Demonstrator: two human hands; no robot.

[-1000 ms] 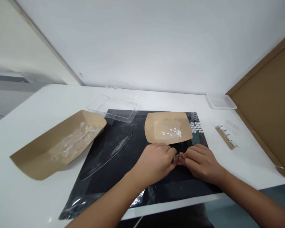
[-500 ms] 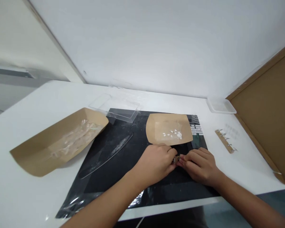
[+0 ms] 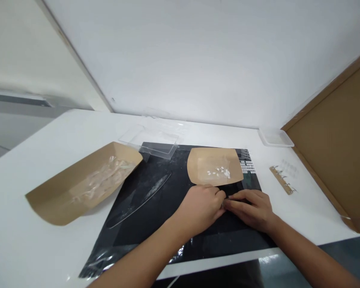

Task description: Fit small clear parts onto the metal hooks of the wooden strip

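Note:
My left hand (image 3: 199,209) and my right hand (image 3: 249,209) meet over a black mat (image 3: 129,228), their fingertips pinching a small metal part (image 3: 224,204) that is mostly hidden. Just beyond my hands lies a kraft paper tray (image 3: 213,166) holding a clear film with several small white pieces (image 3: 220,172). Its near edge is close to my left fingers. A long clear plastic strip (image 3: 139,201) lies on the mat to the left of my left hand.
A larger kraft tray (image 3: 84,188) with crumpled clear plastic stands left of the mat on the white table (image 3: 48,160). Behind are a clear plastic lid (image 3: 150,142) and a white tray (image 3: 275,138). A strip with metal clips (image 3: 282,180) and a cardboard sheet (image 3: 333,140) lie right.
The whole scene sits slightly lower in view as my head moves. My hands stay together on the small part, and my right fingers lie flatter.

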